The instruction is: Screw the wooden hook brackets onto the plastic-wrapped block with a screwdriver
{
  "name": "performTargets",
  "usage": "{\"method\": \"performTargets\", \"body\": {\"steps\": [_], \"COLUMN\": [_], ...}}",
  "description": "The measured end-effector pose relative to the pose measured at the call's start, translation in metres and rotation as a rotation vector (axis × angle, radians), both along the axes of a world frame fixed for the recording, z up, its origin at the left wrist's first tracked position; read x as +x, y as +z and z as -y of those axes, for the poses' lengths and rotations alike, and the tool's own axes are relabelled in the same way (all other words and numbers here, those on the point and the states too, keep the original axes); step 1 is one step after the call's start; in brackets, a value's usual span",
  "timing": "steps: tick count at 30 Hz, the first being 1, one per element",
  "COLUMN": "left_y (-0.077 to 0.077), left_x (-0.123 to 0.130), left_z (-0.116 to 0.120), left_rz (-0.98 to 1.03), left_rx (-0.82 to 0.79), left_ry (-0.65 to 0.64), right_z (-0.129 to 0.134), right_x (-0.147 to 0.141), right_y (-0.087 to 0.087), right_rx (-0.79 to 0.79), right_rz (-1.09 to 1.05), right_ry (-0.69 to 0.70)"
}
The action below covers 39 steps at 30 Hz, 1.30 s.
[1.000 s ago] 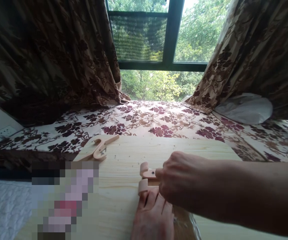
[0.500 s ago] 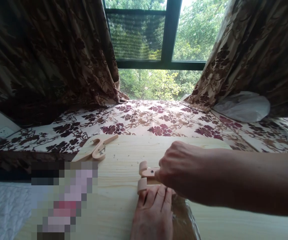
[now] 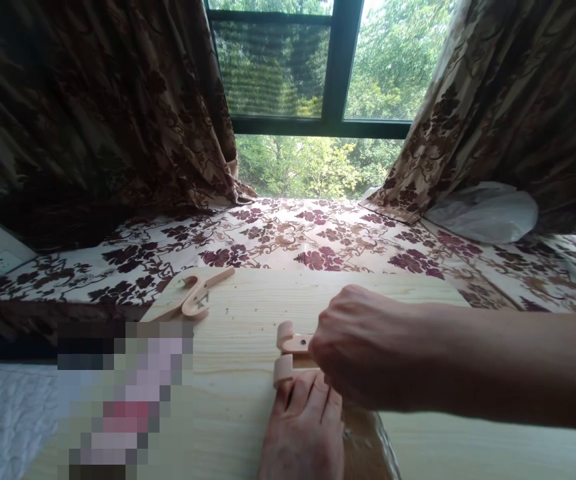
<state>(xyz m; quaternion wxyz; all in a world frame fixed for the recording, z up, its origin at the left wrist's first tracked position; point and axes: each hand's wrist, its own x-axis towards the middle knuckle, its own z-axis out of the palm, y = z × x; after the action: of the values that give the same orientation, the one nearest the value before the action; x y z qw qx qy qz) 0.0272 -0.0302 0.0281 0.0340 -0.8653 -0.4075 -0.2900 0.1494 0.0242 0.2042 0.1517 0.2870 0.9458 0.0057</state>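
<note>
My left hand [image 3: 303, 420] lies with its fingers stretched over a pale wooden hook [image 3: 283, 371], pressing it against a brown slab [image 3: 368, 440] in clear wrapping. Just beyond it is a second wooden hook [image 3: 285, 335], with a dark screw [image 3: 303, 343] set in its flat shank. My right hand [image 3: 351, 340] is closed in a fist over the far parts of these hooks. Whatever it grips is hidden behind the fingers. The slab rests on a pale wooden board [image 3: 233, 387].
More curved wooden hooks [image 3: 195, 300] lie at the board's far left, with several small screws on and near them. A blurred-out patch [image 3: 128, 400] covers the left side. Behind are a floral-covered ledge [image 3: 278, 233], a white plastic bag [image 3: 488, 212] and curtains.
My right fist has turned and lowered slightly, now covering the tips of my left fingers. My left hand stays in place, and the view has shifted a little.
</note>
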Motion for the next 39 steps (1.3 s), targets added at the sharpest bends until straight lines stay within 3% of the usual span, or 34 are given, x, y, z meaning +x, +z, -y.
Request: {"method": "performTargets", "body": {"steps": [7,10,15,21,24,28,32,35,39], "left_y": [0.003,0.002,-0.003,0.001,0.001,-0.002,0.000,0.004,0.008], "left_x": [-0.001,-0.001,-0.002,-0.002,-0.002,-0.007,-0.013,-0.015,-0.013], "left_z": [0.001,0.000,-0.002,0.001,0.000,-0.005,-0.007,-0.007,-0.007], "left_rz": [-0.016,-0.012,-0.023,-0.052,-0.068,-0.152,-0.244,-0.281,-0.295], "left_rx": [-0.117,-0.050,0.015,0.013,0.052,0.152,0.171,0.153,0.154], "left_ry": [-0.002,0.001,-0.004,0.024,0.017,-0.041,-0.070,-0.071,-0.057], "right_z": [0.002,-0.002,-0.005,-0.001,-0.005,-0.013,-0.012,0.002,0.040], "right_x": [0.000,0.000,0.004,0.007,0.008,0.016,0.043,0.072,0.110], "right_y": [0.008,0.002,-0.002,0.007,0.006,-0.001,-0.004,-0.014,-0.057], "right_rx": [-0.076,-0.071,-0.036,-0.021,-0.054,-0.074,-0.055,-0.144,-0.162], "right_rz": [0.002,-0.007,0.054,-0.024,-0.017,-0.045,-0.165,-0.419,-0.924], "right_ry": [0.074,0.080,-0.058,0.060,0.050,-0.151,-0.360,-0.501,-0.813]}}
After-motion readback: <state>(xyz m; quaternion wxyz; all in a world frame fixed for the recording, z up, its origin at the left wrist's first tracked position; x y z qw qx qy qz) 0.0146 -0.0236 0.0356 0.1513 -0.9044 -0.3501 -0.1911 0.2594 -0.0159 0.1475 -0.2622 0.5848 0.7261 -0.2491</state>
